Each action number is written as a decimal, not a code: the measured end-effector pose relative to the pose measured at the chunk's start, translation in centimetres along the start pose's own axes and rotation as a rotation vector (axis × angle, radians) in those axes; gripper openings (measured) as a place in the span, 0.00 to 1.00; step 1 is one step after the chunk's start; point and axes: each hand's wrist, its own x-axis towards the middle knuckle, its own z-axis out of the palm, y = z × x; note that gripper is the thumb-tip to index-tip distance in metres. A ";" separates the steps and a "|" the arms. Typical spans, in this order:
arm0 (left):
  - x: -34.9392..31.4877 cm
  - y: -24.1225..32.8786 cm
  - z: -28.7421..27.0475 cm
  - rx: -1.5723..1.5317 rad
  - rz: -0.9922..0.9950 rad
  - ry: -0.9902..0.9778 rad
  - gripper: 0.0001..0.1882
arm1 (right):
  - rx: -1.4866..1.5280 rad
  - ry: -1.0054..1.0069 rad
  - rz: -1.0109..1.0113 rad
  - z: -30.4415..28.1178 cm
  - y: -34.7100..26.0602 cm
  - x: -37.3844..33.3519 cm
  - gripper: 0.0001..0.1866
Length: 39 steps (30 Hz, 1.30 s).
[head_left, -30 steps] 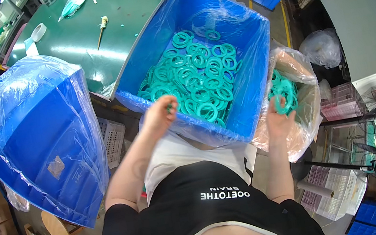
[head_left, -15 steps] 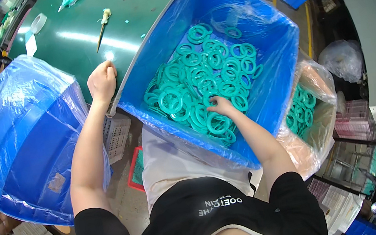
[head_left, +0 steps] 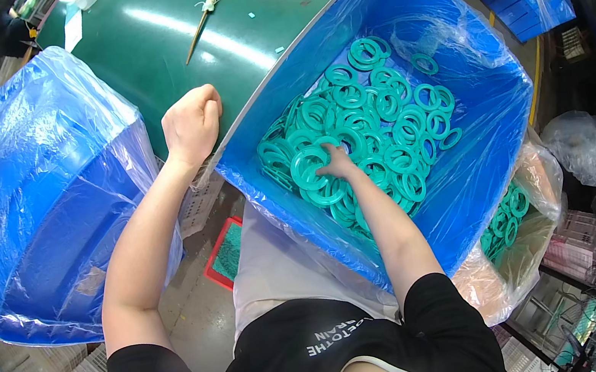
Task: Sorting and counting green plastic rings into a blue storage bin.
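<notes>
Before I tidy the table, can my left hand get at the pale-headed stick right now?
Probably yes: only green tabletop shows between your left hand and the stick, though that hand is closed.

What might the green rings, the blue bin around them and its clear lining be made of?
Rings: plastic or rubber, perhaps; smooth, evenly coloured, slightly shiny.
Bin: probably hard plastic; solid blue, stiff-looking walls.
Lining: likely thin plastic film; see-through, glossy, crinkled.
</notes>
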 end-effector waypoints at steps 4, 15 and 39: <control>0.2 -0.1 0.1 0.005 0.018 0.004 0.08 | 0.029 -0.045 -0.049 -0.4 1.3 -0.4 0.51; 0.2 -0.3 0.3 0.027 0.000 -0.005 0.08 | -0.070 0.298 0.035 2.8 0.0 -5.0 0.31; 0.1 -0.5 0.6 0.007 0.052 0.060 0.07 | 0.190 -0.015 -0.351 -0.8 2.9 -1.8 0.42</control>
